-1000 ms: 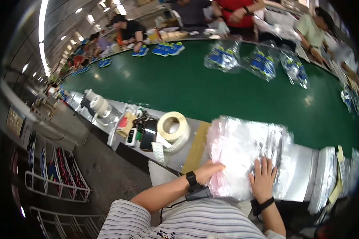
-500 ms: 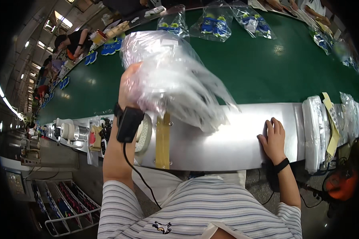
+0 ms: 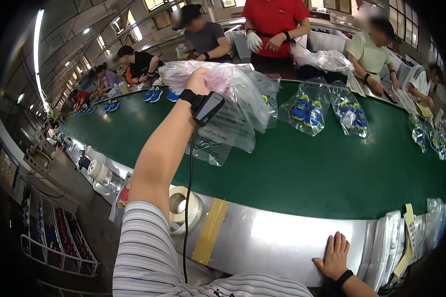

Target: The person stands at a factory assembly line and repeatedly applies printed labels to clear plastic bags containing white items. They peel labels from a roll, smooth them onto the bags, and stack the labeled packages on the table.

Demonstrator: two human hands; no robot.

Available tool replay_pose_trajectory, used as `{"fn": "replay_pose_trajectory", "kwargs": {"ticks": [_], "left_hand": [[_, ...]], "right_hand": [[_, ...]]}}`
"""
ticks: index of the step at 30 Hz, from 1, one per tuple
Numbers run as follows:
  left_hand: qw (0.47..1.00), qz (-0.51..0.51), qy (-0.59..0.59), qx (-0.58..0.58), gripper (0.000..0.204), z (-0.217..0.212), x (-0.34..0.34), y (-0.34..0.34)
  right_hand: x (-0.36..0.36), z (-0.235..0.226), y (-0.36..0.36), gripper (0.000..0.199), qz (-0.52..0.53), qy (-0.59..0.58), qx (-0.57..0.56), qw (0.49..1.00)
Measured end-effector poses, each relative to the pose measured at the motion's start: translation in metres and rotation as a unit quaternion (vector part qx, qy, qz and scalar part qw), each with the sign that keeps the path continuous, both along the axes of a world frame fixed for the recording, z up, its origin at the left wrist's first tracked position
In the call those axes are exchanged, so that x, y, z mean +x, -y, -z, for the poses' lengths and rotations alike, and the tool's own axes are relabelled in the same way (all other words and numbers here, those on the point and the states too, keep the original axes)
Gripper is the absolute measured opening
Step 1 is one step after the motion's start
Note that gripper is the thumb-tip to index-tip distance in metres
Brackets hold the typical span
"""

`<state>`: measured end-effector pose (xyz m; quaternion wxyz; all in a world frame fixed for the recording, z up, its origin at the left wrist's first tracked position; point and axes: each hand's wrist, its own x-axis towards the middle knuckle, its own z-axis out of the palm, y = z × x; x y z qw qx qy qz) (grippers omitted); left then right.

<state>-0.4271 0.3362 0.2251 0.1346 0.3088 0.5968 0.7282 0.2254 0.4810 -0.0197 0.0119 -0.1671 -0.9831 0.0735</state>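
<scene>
My left arm stretches far out over the green conveyor belt [image 3: 302, 173]. My left hand [image 3: 198, 83] is closed on a bunch of clear plastic bags [image 3: 233, 96], which hang and fan out to the right and toward me, one with dark print. A device on a black strap circles the left wrist, and its cable runs down the arm. My right hand [image 3: 334, 256] lies flat on the metal ledge [image 3: 277, 237] with fingers stretched out, holding nothing. Past the bags, a pair of blue shoes [image 3: 308, 112] lies in a clear bag on the belt.
Stacked clear bags [image 3: 384, 247] stand at the ledge's right end. A tape roll [image 3: 183, 205] sits at its left, beside a yellow tape strip [image 3: 210, 230]. Another bagged pair [image 3: 352, 115] and unbagged shoes [image 3: 152, 94] are on the belt. A person in red [image 3: 275, 20] stands opposite, with co-workers alongside.
My left hand has moved forward, away from me, carrying the bags across the belt. The view has tilted up, bringing the people opposite into sight. My right hand still rests on the ledge.
</scene>
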Motion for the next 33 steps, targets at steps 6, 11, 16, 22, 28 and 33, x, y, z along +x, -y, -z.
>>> {"fn": "replay_pose_trajectory", "kwargs": {"ticks": [6,11,16,22,28,33], "left_hand": [[0.969,-0.029,0.236,0.07,0.014,0.015,-0.038,-0.015],[0.997,-0.046,-0.009,-0.06,0.015,0.048,-0.101,-0.006],[0.947,-0.175,-0.212,-0.164,0.014,0.044,-0.128,-0.014],[0.973,-0.184,0.13,0.044,0.033,0.007,-0.067,-0.047],[0.973,-0.218,0.062,-0.032,0.014,0.02,-0.06,-0.047],[0.986,-0.14,0.009,-0.089,0.014,0.044,-0.094,-0.041]], "right_hand": [[-0.004,-0.007,-0.004,0.086,-0.028,0.012,-0.025,0.999],[-0.009,-0.017,-0.001,0.096,-0.028,0.067,-0.079,0.994],[-0.01,-0.011,-0.003,0.101,-0.037,0.118,-0.098,0.987],[-0.013,0.003,-0.002,0.107,-0.041,0.103,-0.076,0.991],[-0.015,-0.003,0.004,0.101,-0.039,0.049,-0.105,0.993],[-0.023,-0.008,0.007,0.072,-0.056,-0.072,-0.135,0.987]]}}
